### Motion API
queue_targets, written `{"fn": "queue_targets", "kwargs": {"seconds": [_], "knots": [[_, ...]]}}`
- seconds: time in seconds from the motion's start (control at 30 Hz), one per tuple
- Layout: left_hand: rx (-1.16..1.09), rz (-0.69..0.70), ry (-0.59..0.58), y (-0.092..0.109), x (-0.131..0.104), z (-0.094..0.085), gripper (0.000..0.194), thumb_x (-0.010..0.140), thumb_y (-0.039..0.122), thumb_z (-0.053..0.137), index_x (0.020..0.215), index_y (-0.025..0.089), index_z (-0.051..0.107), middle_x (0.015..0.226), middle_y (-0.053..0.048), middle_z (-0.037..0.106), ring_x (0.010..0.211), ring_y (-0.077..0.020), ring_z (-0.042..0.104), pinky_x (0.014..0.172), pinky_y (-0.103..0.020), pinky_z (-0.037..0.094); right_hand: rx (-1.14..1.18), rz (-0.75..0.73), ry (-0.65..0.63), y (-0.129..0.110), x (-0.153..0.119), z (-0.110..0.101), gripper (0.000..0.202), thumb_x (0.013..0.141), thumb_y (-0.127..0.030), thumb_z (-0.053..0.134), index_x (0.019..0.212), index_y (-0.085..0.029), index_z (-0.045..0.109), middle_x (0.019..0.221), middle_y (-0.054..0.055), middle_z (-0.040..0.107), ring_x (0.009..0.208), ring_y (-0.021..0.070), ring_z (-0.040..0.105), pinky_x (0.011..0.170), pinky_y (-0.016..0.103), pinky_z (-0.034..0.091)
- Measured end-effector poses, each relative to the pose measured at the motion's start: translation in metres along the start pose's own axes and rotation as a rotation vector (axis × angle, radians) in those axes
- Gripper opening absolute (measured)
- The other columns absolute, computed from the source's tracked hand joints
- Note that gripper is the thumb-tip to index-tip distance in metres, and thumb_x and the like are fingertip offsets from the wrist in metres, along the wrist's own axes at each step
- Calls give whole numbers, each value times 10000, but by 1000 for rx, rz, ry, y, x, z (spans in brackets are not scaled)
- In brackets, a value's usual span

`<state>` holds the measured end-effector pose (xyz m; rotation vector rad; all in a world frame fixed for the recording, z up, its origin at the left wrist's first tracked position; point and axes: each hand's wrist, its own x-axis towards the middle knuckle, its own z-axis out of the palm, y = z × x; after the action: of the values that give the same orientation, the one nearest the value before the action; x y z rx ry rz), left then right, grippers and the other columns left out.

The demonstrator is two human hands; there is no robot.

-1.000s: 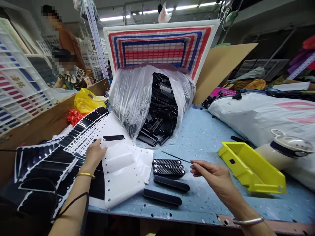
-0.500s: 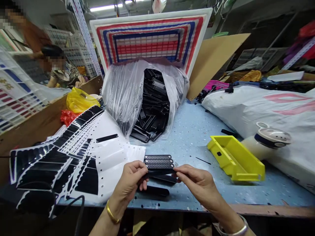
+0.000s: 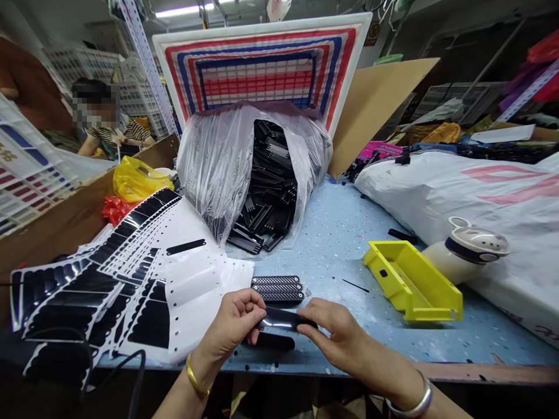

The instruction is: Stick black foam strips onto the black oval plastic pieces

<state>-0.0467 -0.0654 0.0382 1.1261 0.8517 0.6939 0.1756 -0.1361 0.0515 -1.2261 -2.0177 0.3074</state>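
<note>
A glossy black strip point(image 3: 283, 319) with rounded ends is held level between my two hands. My left hand point(image 3: 239, 320) pinches its left end with thumb and fingers. At the opposite end, the fingers of my right hand point(image 3: 336, 329) close on the strip. Just beyond it on the table lie several black pieces with a dotted texture point(image 3: 278, 288), side by side. Nearer to me, a flat dark piece point(image 3: 275, 341) rests on the table, partly hidden by my left fingers.
A clear plastic bag point(image 3: 213, 169) spills black parts behind my hands. Sheets of black stickers point(image 3: 144, 314) spread to the left. On the right stand a yellow bin point(image 3: 410, 285) and a bottle point(image 3: 463, 250). Another person point(image 3: 109, 134) sits at the far left.
Earlier a thin dark edge showed between my hands; now the strip's broad glossy face shows. My right hand has turned and sits slightly lower, with its fingers further over the end.
</note>
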Motion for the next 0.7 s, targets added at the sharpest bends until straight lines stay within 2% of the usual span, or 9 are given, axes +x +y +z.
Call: {"fn": "queue_targets", "kwargs": {"seconds": [0.07,0.2,0.33,0.4,0.47,0.53,0.6,0.7], "knots": [[-6,4,-8,1,-2,0,321,679,409,763,729,146,586,442,65,514,305,-55,451,352,-146,260,-2,-2,-57,-2,-7,2,164,954,-236,549,966,-213,711,782,50,680,699,171,666,657,268,571],[-2,-6,-22,0,-6,0,324,691,423,750,726,152,576,458,64,516,308,-53,442,359,-153,277,15,21,43,5,-29,10,255,903,-337,646,1144,-257,662,1010,90,691,932,234,687,826,341,587],[108,-24,-31,-6,-9,2,282,720,417,707,753,165,585,472,66,497,328,-83,474,365,-178,312,71,102,10,8,-41,15,198,855,-325,686,1045,-270,679,976,66,701,884,226,690,800,343,593],[286,67,30,-10,-13,-1,236,753,383,679,824,164,633,543,29,562,404,-116,541,406,-208,382,55,158,-20,6,-39,11,136,838,-320,687,958,-255,697,924,63,707,824,219,686,757,336,590],[530,253,132,-14,-18,-8,232,770,332,684,930,165,679,666,-22,649,524,-149,604,504,-253,470,41,225,-60,6,-34,1,100,849,-321,657,859,-240,714,810,51,700,731,204,672,682,315,577],[760,448,173,-19,-26,-19,290,751,279,725,1020,174,692,817,-68,705,678,-191,646,641,-308,528,66,306,-66,12,-28,-9,153,856,-337,632,801,-230,726,739,45,698,670,194,662,605,290,553],[955,548,119,-23,-32,-30,301,722,195,737,1019,184,688,894,-83,711,796,-231,647,728,-353,539,108,399,-22,21,-24,-17,172,824,-365,653,815,-222,749,755,51,728,654,195,669,547,272,533],[1217,518,-5,-32,-33,-35,193,728,39,621,844,188,662,844,-62,678,832,-241,613,741,-370,522,165,526,-19,34,-21,-14,194,766,-370,683,827,-210,773,749,48,755,639,199,676,530,264,521]]}}
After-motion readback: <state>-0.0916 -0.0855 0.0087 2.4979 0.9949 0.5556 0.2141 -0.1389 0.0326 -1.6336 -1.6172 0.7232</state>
